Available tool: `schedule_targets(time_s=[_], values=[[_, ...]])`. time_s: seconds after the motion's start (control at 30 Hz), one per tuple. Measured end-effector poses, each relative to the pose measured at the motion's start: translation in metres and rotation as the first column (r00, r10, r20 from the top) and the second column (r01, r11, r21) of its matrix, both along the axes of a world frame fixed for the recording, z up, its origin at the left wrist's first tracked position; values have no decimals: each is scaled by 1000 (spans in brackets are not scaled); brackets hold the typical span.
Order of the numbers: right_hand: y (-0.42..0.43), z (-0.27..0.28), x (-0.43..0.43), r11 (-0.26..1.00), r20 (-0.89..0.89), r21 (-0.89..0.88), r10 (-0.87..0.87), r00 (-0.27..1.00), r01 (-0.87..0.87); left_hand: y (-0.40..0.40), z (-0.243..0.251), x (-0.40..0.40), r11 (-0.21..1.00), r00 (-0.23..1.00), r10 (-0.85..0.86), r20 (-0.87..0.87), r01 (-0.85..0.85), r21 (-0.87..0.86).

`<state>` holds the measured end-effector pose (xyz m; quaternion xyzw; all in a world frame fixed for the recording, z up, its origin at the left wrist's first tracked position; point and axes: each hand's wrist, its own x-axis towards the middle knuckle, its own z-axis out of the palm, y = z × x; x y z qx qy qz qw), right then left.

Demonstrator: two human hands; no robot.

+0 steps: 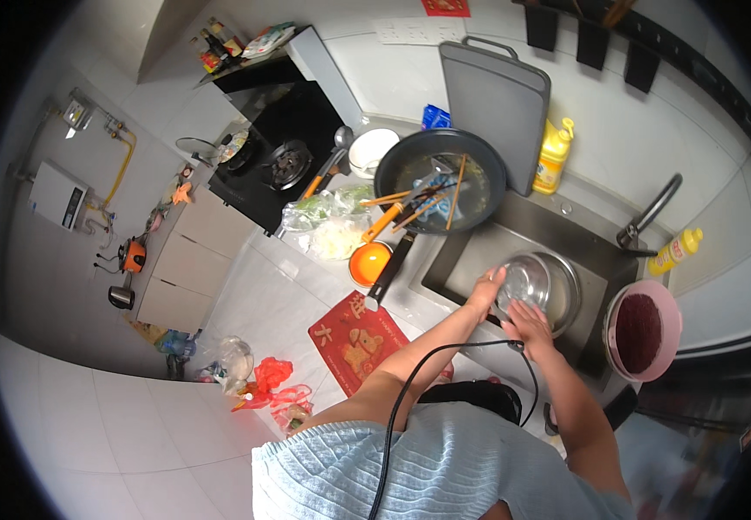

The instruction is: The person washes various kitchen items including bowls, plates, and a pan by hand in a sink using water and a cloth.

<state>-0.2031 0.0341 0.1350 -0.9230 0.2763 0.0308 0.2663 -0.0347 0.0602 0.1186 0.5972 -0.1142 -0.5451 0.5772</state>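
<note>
Over the stainless steel sink [473, 250], my left hand [484, 298] grips the left side of a shiny metal bowl [523, 278], thumb at its rim. My right hand [530, 327] is on the same bowl's near side, fingers stretched along it and its thumb hidden. Beneath and to the right lies a larger round metal basin [570, 292], partly covered by the bowl. A dark wok [479, 146] rests across the sink's left rear corner. It holds liquid, chopsticks, a blue item and orange-handled utensils.
A black faucet [651, 214] rises behind the sink. Right of it stands a pink basin [668, 325] with dark red contents. Left of the wok are an orange bowl [370, 263], bagged vegetables [336, 237] and a white bowl [373, 148]. The wok's handle [392, 270] juts over the counter edge.
</note>
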Motion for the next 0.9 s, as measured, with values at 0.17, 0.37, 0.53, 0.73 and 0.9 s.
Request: schedule_targets(time_s=[0.17, 0.37, 0.53, 0.73, 0.9], values=[[-14, 9, 12, 949, -153, -311, -104, 983, 52, 5, 13, -1, 957, 939, -290, 184, 282, 67], [0, -22, 50, 942, 394, 311, -252, 884, 130, 10, 30, 12, 914, 913, -406, 20, 406, 16], [8, -4, 41, 762, 320, 644, -353, 879, 72, 21, 11, 46, 946, 948, -318, -2, 318, 54], [5, 33, 52, 865, 427, 15, -459, 779, 501, 28, 27, 67, 967, 968, -249, 42, 246, 62], [22, 28, 59, 830, 225, -254, -449, 865, 496, 21, 27, 55, 959, 952, -285, 109, 284, 29]])
